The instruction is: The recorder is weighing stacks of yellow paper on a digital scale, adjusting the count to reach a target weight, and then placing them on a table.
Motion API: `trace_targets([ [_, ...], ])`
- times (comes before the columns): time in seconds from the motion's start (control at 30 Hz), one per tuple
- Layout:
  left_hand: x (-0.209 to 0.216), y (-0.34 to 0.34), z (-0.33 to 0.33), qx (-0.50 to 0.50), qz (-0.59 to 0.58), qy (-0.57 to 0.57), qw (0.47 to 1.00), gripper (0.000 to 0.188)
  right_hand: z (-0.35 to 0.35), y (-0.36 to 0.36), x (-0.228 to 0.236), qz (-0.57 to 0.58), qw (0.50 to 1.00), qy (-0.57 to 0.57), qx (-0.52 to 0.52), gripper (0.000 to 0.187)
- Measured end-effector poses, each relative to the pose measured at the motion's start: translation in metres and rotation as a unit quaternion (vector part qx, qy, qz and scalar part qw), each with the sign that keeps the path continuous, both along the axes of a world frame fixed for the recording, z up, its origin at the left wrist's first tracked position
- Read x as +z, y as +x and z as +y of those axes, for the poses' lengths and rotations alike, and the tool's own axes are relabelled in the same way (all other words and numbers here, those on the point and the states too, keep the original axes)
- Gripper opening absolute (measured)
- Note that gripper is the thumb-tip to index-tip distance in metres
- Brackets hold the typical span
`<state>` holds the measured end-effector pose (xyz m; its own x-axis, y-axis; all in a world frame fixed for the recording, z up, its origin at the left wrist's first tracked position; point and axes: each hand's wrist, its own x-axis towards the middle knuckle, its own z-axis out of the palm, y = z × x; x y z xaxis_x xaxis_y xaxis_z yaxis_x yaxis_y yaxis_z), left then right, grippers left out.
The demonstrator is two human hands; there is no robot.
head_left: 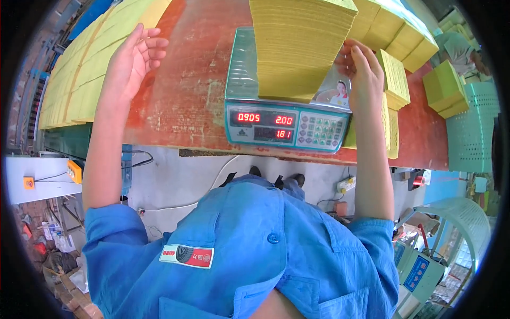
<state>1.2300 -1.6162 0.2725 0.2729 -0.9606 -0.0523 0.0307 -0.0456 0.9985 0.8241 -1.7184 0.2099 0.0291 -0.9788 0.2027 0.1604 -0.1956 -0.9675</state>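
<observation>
A tall stack of yellow paper sheets (300, 48) stands upright on the platform of a teal-rimmed digital scale (234, 74), whose red digits are lit. My left hand (139, 56) is raised over the table to the left of the scale, fingers apart and nothing in it. Beside the stack's right edge is my right hand (364, 69), its fingers loosely bent and not wrapped round anything. Its fingertips are at the edge of the paper; whether they touch it I cannot tell.
The worn red table (183, 101) carries rows of yellow paper (79, 74) at left and more yellow bundles (396, 34) at right. A person (459, 53) is at the far right. A green perforated guard (470, 127) borders the table's right end. A white cable (212, 186) crosses the floor.
</observation>
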Motion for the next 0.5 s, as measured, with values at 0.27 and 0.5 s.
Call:
trace_targets([
  [0.27, 0.047, -0.075, -0.085, -0.164, 0.044, -0.001, 0.985, 0.078, -0.098, 0.045, -0.037, 0.028, 0.999, 0.01, 0.035, 0.047],
  [0.5, 0.067, -0.152, -0.092, -0.251, -0.071, 0.138, 0.955, 0.058, -0.044, 0.051, -0.045, -0.073, 0.988, 0.11, 0.081, 0.059],
])
